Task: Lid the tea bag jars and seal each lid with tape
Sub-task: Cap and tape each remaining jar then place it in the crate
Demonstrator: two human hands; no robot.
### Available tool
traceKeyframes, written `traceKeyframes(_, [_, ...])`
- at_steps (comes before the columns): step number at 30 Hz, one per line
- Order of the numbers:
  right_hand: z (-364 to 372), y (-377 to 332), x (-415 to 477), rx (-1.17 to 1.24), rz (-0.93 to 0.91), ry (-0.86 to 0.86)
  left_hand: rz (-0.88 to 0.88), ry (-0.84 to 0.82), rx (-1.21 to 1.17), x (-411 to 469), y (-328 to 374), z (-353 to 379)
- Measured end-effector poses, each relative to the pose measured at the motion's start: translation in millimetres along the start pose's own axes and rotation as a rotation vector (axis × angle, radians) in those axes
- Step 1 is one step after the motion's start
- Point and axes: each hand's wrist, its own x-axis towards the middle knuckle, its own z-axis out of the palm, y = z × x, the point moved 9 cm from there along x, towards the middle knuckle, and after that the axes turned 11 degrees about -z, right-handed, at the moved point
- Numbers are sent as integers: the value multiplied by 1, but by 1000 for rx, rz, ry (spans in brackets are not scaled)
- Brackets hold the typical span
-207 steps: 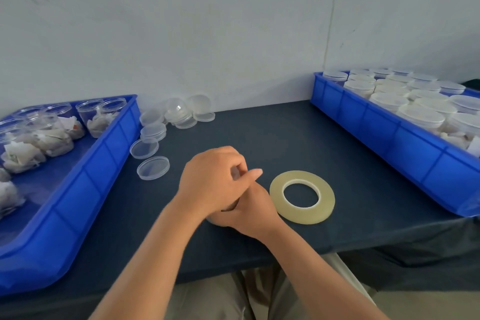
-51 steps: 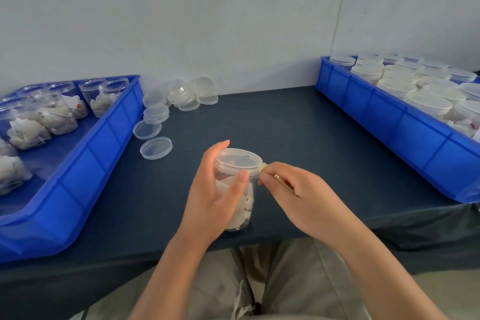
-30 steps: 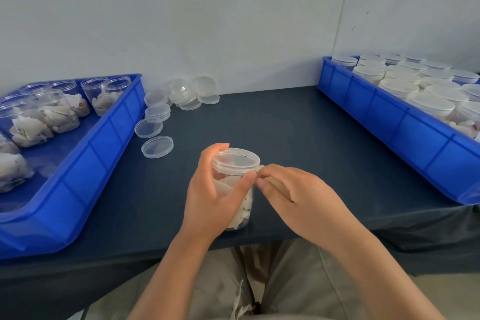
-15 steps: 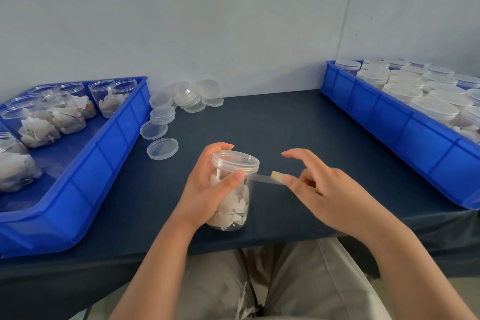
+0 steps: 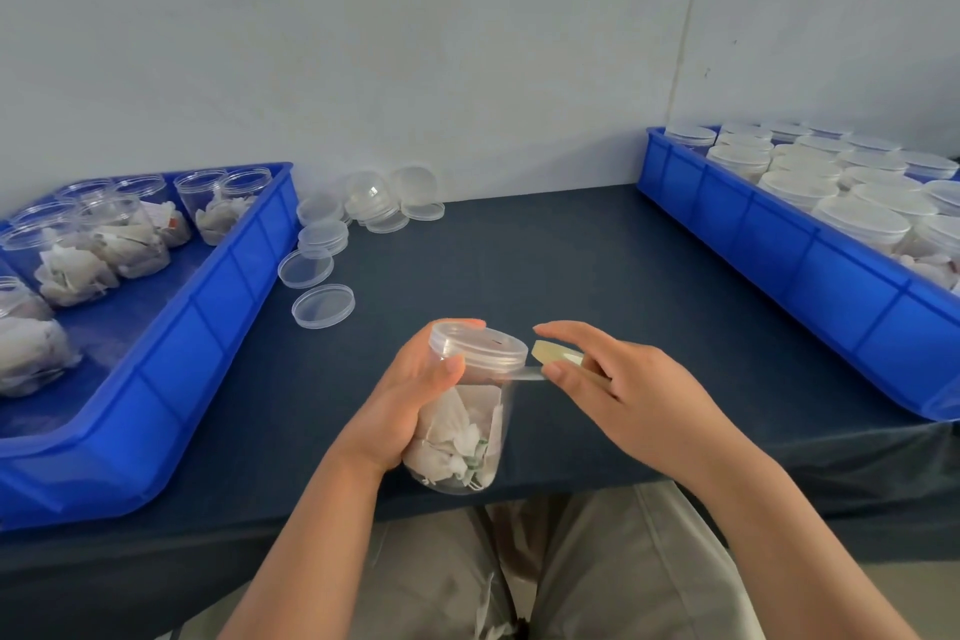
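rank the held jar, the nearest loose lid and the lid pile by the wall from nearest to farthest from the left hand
1. jar: gripped in the left hand.
2. loose lid: on the table, ahead and left.
3. lid pile: back at the wall.

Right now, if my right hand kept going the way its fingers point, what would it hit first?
Most likely the lid of the jar your left hand grips. Your right hand, holding the tape roll, points left at it across a short gap bridged by a strip of tape.
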Motion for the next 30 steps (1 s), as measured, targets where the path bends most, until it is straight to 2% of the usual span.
traceKeyframes(6, [2, -12, -1, -2, -40, -4, -36, -158, -46, 3, -3, 15])
traceKeyframes(10, [5, -24, -2, 51, -71, -9, 43, -146, 14, 3, 5, 15])
traceKeyframes(12, [2, -25, -2, 32, -56, 18, 69, -76, 33, 3, 7, 12])
traceKeyframes(15, [-2, -23, -2, -16, -10, 48, 151, 121, 64, -3, 12, -2])
traceKeyframes(19, [-6, -24, -2, -110, 12, 75, 222, 292, 276, -22, 31, -3])
traceKeyframes(23, [-9, -34, -3, -170, 29, 78, 149, 452, 531, -34, 41, 16])
traceKeyframes(27, [-8, -53, -6, -213, 1, 99, 133, 604, 580, -39, 47, 22])
traceKeyframes(30, [-10, -53, -6, -110, -7, 116, 150, 607, 501, -36, 45, 16])
